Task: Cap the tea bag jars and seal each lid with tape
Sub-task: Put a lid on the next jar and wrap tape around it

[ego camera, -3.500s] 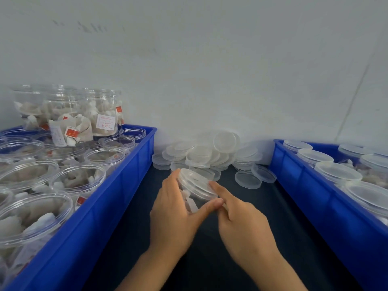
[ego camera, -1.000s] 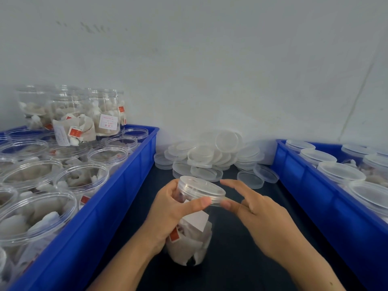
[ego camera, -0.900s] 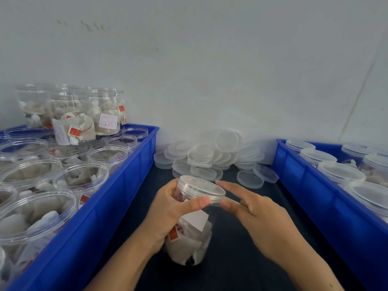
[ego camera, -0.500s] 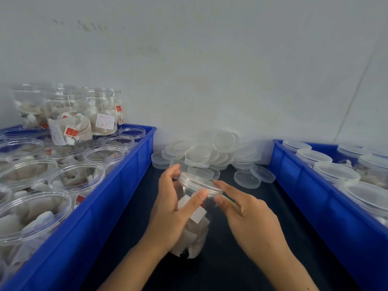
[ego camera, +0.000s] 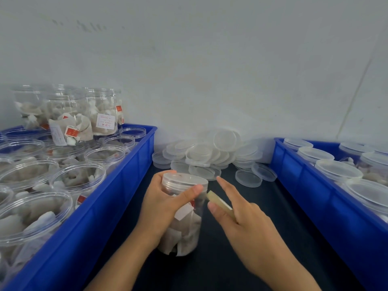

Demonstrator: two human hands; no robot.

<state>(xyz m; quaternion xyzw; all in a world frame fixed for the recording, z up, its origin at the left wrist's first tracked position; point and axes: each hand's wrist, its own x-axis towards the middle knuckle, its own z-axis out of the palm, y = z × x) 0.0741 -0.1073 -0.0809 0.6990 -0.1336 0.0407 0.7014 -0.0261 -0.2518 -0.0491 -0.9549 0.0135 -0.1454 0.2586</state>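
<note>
Half a second back the right hand had its fingertips at the lid's edge; it has since drawn off to the right, and a pale yellowish strip of tape now shows between its thumb and forefinger, its free end just beside the jar.

Two big blue plastic crates flank a dark tabletop. The left blue crate is packed with open clear jars of tea bags, with more jars stacked at its far end. The right blue crate holds jars with translucent lids already on. Between them, against the white wall, lies a heap of loose clear round lids.

The clear plastic tea bag jar stands upright on the tabletop in the middle, its translucent round lid on top. The left hand wraps round the jar's upper part, thumb laid across the front just under the lid. The right hand pinches the tape, forefinger stretched out.
</note>
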